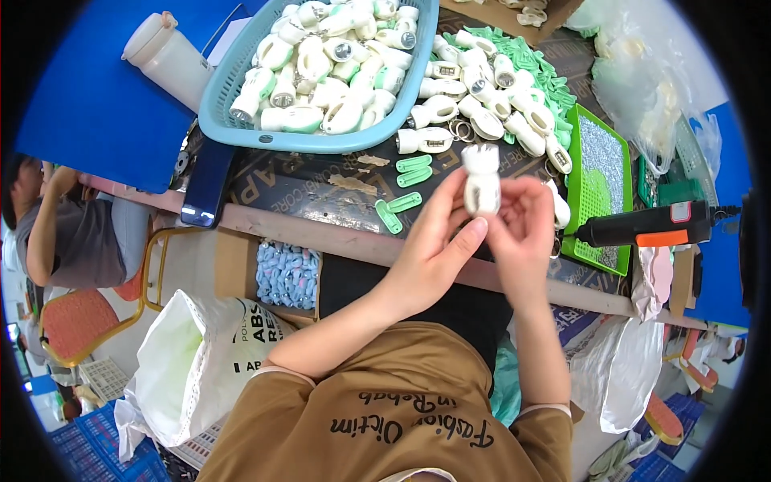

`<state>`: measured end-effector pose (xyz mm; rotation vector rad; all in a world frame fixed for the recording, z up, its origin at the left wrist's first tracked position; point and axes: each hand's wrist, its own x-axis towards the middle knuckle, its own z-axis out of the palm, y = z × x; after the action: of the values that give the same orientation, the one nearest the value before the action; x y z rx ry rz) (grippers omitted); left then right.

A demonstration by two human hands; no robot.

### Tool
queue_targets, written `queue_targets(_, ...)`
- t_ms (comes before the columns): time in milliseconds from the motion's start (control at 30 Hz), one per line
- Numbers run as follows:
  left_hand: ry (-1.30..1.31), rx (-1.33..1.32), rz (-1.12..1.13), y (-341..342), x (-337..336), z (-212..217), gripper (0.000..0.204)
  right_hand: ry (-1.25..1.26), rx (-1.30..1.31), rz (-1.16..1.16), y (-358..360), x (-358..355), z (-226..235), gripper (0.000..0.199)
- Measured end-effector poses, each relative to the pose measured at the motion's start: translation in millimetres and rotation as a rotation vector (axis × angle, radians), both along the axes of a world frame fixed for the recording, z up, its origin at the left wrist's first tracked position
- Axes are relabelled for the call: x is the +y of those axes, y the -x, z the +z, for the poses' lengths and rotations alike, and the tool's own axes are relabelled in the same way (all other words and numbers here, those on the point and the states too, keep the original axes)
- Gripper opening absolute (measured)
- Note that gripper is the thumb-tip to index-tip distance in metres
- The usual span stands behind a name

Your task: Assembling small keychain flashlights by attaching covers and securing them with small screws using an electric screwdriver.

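Note:
In front of my chest, above the near edge of the table, I hold a small white flashlight (482,181) upright with its head up. My left hand (434,253) grips it from the left, thumb across its lower body. The fingers of my right hand (524,221) are curled against its other side and partly hidden. Just left of my hands, several flat green plastic pieces (414,170) lie on the dark tabletop (289,178). Behind the held flashlight, more white flashlights (486,122), some with metal rings, are heaped beside loose green pieces (534,60).
A blue basket (321,143) piled with flashlights stands at the far left. A phone (209,185) lies at the table edge. On the right are a green tray (574,161) of small metal parts and a black power tool (642,226) with an orange lever. Another person (76,225) sits left.

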<state>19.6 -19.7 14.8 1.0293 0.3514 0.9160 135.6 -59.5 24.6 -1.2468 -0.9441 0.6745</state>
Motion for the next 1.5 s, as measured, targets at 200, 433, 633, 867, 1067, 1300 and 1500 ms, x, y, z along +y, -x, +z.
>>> queue_targets(200,-0.054,-0.171,0.147,19.7,2.2,4.6,0.038,-0.102,-0.185,0.203,15.9,-4.6,12.9,0.032)
queue_targets(433,0.139,-0.347,0.352,62.1,15.9,1.7,0.045,-0.324,-0.895,0.359,25.1,50.6,24.4,0.021)
queue_targets(633,0.057,-0.384,0.537,90.8,28.7,7.7,0.046,-0.091,-1.232,0.356,14.7,67.9,10.9,0.015)
queue_targets(867,0.013,-0.113,0.369,75.5,20.9,17.3,0.034,0.106,-1.290,0.534,2.9,60.0,16.9,0.030)
queue_targets(1067,-0.442,0.391,0.152,63.4,19.0,19.4,0.041,0.061,-0.636,0.296,-29.8,-11.9,25.2,0.021)
queue_targets(1300,-0.810,0.594,-0.016,17.3,18.7,4.4,0.030,0.131,-0.922,0.109,-43.7,-87.9,-4.5,0.020)
queue_targets(1500,-0.912,0.745,0.002,10.1,15.3,-0.2,0.036,0.181,-1.080,0.025,-40.9,-85.3,-6.7,0.023)
